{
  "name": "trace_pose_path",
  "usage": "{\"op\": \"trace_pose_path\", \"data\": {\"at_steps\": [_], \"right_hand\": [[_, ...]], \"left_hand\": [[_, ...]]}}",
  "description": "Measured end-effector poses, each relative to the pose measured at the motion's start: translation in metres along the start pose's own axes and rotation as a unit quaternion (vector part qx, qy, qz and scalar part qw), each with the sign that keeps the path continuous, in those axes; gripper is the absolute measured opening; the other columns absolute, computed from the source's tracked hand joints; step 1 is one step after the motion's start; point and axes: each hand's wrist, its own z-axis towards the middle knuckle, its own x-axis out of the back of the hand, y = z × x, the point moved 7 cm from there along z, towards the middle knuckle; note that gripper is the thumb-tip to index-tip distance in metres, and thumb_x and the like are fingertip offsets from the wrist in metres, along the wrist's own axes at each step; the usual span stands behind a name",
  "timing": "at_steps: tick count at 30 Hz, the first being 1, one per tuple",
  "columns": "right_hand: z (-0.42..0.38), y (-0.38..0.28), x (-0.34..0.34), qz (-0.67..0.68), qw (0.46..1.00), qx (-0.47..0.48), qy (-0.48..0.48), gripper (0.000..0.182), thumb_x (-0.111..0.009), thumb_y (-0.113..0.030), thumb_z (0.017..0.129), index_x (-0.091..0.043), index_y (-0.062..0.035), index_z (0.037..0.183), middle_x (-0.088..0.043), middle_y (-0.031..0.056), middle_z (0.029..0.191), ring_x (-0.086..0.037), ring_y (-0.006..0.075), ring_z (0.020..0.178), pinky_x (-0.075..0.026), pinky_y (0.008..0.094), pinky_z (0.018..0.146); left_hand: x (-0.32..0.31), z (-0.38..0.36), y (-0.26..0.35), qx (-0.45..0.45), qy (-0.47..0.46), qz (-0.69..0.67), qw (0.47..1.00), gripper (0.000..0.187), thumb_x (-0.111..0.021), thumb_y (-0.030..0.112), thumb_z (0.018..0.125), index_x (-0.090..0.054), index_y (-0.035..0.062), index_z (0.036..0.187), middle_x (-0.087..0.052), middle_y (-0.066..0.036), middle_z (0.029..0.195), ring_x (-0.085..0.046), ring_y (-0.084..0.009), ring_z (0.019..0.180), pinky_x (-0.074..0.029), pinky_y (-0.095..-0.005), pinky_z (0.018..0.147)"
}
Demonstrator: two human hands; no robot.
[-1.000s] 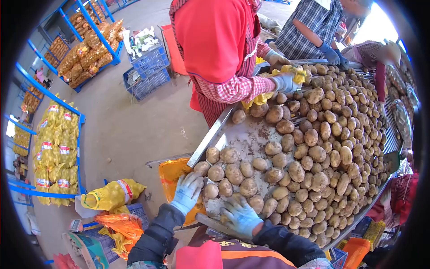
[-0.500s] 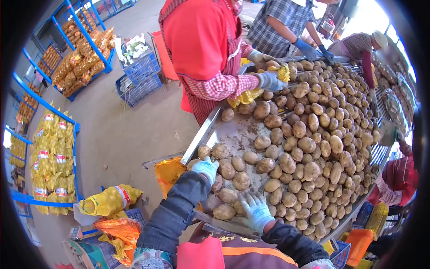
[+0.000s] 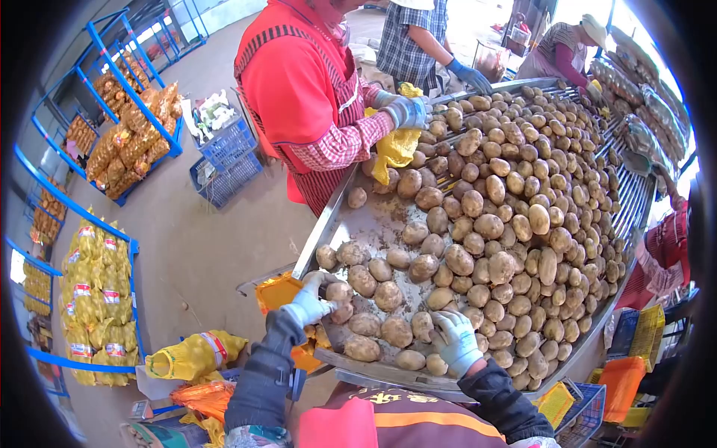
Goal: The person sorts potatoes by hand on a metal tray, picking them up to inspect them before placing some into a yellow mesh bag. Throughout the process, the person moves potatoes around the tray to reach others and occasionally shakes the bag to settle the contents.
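Potatoes (image 3: 502,266) lie heaped over the right and middle of a metal sorting table (image 3: 366,230), thinning out toward its near left corner. My left hand (image 3: 310,300), in a pale blue and white glove, is at the table's left edge with its fingers curled against a potato (image 3: 340,292). My right hand (image 3: 455,340), gloved the same way, rests at the near edge with fingers spread, beside a potato (image 3: 423,325). An orange-yellow bag (image 3: 278,293) hangs at the table's left corner, below my left hand.
Across the table a co-worker in red (image 3: 295,97) handles a yellow net bag (image 3: 396,153). More co-workers stand at the far and right sides. Filled yellow bags (image 3: 97,287) stand in a blue rack at left; blue crates (image 3: 228,145) sit on the floor.
My left hand has moved down and left to a potato; my right hand has shifted right. Several potatoes now lie between them near the edge. The red-clad co-worker's hands have moved left in view.
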Motion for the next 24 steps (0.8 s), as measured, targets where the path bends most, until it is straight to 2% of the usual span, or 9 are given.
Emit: {"op": "trace_pose_path", "data": {"at_steps": [3,8,12,13,15,16,18,21,24], "right_hand": [[-0.002,-0.004,0.002,0.075,0.997,-0.026,0.007,0.042,-0.068,-0.017,0.078,-0.056,-0.0047,0.116,-0.057,0.0163,0.115,-0.054,0.0355,0.108,-0.043,0.0444,0.091],[0.017,-0.047,0.034,0.077,0.995,0.027,0.06,0.054,-0.07,-0.017,0.076,-0.051,-0.0011,0.125,-0.051,0.0209,0.124,-0.051,0.0396,0.114,-0.042,0.0455,0.095],[0.024,-0.092,0.049,0.052,0.984,0.161,0.047,0.066,-0.073,-0.025,0.067,-0.051,-0.0025,0.125,-0.05,0.0193,0.128,-0.049,0.0379,0.119,-0.039,0.0495,0.099],[0.021,-0.099,0.039,0.017,0.981,0.191,0.023,0.067,-0.073,-0.027,0.066,-0.051,-0.0032,0.125,-0.05,0.0183,0.129,-0.048,0.0374,0.12,-0.039,0.0499,0.1],[0.024,-0.101,0.038,-0.031,0.985,0.167,0.008,0.05,-0.059,-0.026,0.079,-0.052,-0.0038,0.123,-0.05,0.0168,0.128,-0.047,0.0346,0.12,-0.037,0.0489,0.101],[0.028,-0.085,0.035,0.012,0.994,0.1,0.033,0.044,-0.056,-0.024,0.082,-0.053,-0.0039,0.121,-0.054,0.0169,0.122,-0.051,0.0349,0.115,-0.04,0.0467,0.098],[0.029,-0.048,0.03,0.164,0.982,-0.096,0.005,0.03,-0.049,-0.021,0.089,-0.056,-0.0049,0.114,-0.062,0.0167,0.101,-0.059,0.0357,0.097,-0.048,0.0408,0.086],[0.013,0.022,-0.036,0.456,0.858,-0.203,-0.124,0.03,-0.044,-0.028,0.095,-0.061,-0.0058,0.106,-0.064,0.015,0.098,-0.064,0.0286,0.085,-0.051,0.0381,0.074],[0.011,0.031,0.013,0.2,0.907,-0.288,-0.235,0.034,-0.04,-0.026,0.097,-0.061,-0.0036,0.111,-0.065,0.013,0.104,-0.061,0.0179,0.085,-0.049,0.0334,0.074]], "left_hand": [[-0.023,-0.026,0.041,-0.013,-0.052,-0.575,0.817,0.067,-0.076,0.033,0.077,-0.04,0.009,0.128,-0.052,-0.013,0.123,-0.053,-0.0266,0.116,-0.046,-0.0381,0.097],[-0.094,-0.039,0.084,0.065,-0.23,-0.82,0.52,0.057,-0.063,0.042,0.086,-0.045,0.0079,0.128,-0.054,-0.017,0.124,-0.055,-0.0297,0.114,-0.046,-0.0406,0.098],[-0.139,-0.033,0.112,0.071,-0.208,-0.821,0.526,0.048,-0.048,0.041,0.096,-0.045,0.0056,0.128,-0.053,-0.012,0.127,-0.055,-0.0236,0.114,-0.048,-0.0343,0.095],[-0.138,-0.031,0.127,-0.126,-0.148,-0.681,0.706,0.044,-0.044,0.039,0.098,-0.045,0.0058,0.128,-0.055,-0.008,0.122,-0.056,-0.0181,0.11,-0.048,-0.0303,0.093],[-0.192,-0.031,0.129,-0.132,0.395,-0.789,0.452,0.042,-0.04,0.04,0.099,-0.046,0.006,0.122,-0.058,-0.005,0.11,-0.059,-0.016,0.099,-0.049,-0.0281,0.087],[-0.176,-0.033,0.122,-0.131,0.388,-0.791,0.454,0.042,-0.04,0.04,0.099,-0.046,0.006,0.122,-0.058,-0.005,0.11,-0.059,-0.016,0.099,-0.049,-0.0281,0.087],[-0.171,-0.021,0.128,0.101,-0.07,-0.613,0.78,0.04,-0.043,0.035,0.098,-0.045,0.0062,0.125,-0.056,-0.007,0.116,-0.056,-0.0146,0.106,-0.048,-0.0297,0.09],[-0.17,-0.013,0.138,-0.017,-0.112,-0.523,0.845,0.037,-0.046,0.035,0.098,-0.046,0.0069,0.122,-0.056,-0.005,0.11,-0.057,-0.0139,0.099,-0.049,-0.0301,0.086],[-0.175,-0.019,0.149,-0.01,-0.204,-0.62,0.758,0.048,-0.05,0.049,0.092,-0.048,0.0081,0.118,-0.059,-0.007,0.102,-0.061,-0.0185,0.087,-0.053,-0.0318,0.07]]}}
